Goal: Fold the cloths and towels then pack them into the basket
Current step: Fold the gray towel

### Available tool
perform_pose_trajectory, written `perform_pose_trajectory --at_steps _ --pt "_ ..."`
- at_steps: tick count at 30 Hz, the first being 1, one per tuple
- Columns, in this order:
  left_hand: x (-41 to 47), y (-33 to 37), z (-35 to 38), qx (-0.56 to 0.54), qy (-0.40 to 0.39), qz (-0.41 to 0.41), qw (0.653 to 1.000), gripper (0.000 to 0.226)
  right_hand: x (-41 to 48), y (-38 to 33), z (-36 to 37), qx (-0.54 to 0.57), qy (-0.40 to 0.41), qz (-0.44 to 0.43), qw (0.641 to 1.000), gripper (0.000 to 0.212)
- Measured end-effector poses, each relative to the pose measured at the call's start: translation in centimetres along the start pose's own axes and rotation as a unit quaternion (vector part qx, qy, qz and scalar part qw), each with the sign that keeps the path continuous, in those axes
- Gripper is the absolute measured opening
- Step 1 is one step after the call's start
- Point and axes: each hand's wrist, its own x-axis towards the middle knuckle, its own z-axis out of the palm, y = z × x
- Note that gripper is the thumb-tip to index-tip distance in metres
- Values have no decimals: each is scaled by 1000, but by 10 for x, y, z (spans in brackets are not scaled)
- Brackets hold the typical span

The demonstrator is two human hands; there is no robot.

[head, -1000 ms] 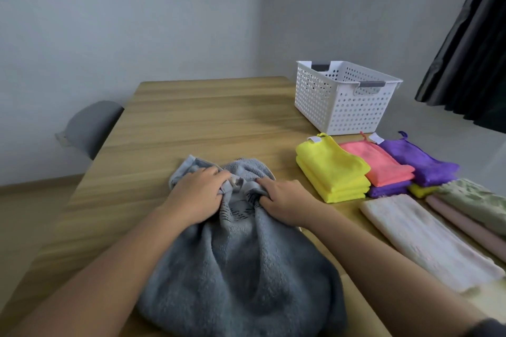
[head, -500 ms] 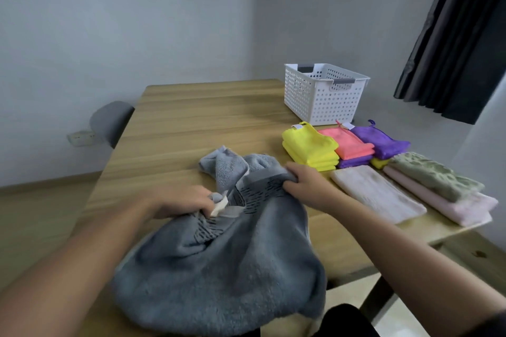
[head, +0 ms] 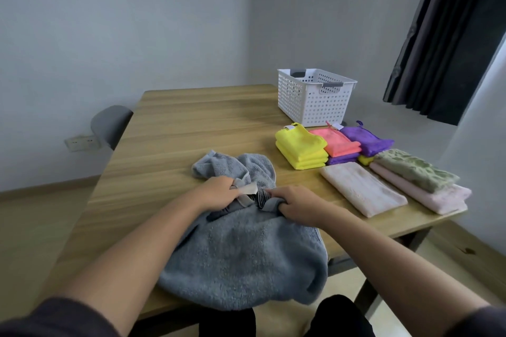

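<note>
A crumpled grey towel (head: 241,254) is spread over the near edge of the wooden table (head: 191,117), with part of it hanging off towards the person. Its bunched upper edge is gripped by both hands: the left hand (head: 216,191) is curled round a fold beside a pale sewn-in tag (head: 247,189), and the right hand (head: 298,205) is clenched on the fabric just to the right, next to a dark striped band. No writing can be read on the tag.

At the far right of the table a white perforated basket (head: 309,107) with grey handles is set; its contents cannot be seen. Nearer than it, folded cloths are stacked: a yellow pile (head: 301,150) with a small white label (head: 287,128) at its far corner, a coral cloth (head: 339,142) on a purple one, and another purple cloth (head: 367,141) on a yellow one. The labels are too small to be read. Nearer still, a folded pale pink towel (head: 361,189) is laid flat, and to its right a green patterned towel (head: 416,172) is stacked on a pink towel (head: 427,194) at the table's right edge.

A grey chair (head: 109,123) is seen at the left side, a wall socket (head: 82,142) beyond it.
</note>
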Motion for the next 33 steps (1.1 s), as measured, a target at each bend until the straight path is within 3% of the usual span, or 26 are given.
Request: perform_pose_trajectory --at_steps 3,7,10,11,13,15,19,21,23,27,30,33 --pt "-7 -3 -8 1 8 -31 999 32 1 -1 2 -52 -4 3 999 52" --pt "-21 -8 -27 214 57 -129 967 32 3 -4 -3 -95 -14 15 995 30" --pt "-32 -16 -37 302 -86 -237 919 45 12 -9 -8 -116 -24 30 993 21" --pt "-35 -17 -36 315 -143 -241 907 45 14 -12 -10 -118 -33 34 992 16" --pt "-33 -23 -34 325 -180 -221 902 48 18 -15 -18 -102 -40 39 993 14" --pt "-35 -20 -36 319 -128 -198 918 51 19 -15 -29 -49 -13 37 998 21" --pt "-27 -20 -44 195 140 -122 963 47 19 -10 -47 138 107 43 984 8" --pt "-22 -23 -43 113 180 -79 974 41 22 -11 -48 206 139 38 968 21" --pt "-10 -33 -37 49 158 -63 984 32 33 -10 -45 241 150 35 958 11" --pt "8 -57 -17 56 103 -52 992 30 56 -1 -25 175 77 47 980 11" --pt "16 -66 -14 73 173 -60 980 28 72 8 -9 78 36 58 995 17" --pt "21 -74 -17 72 261 -108 957 28 85 10 -13 9 77 76 994 24"
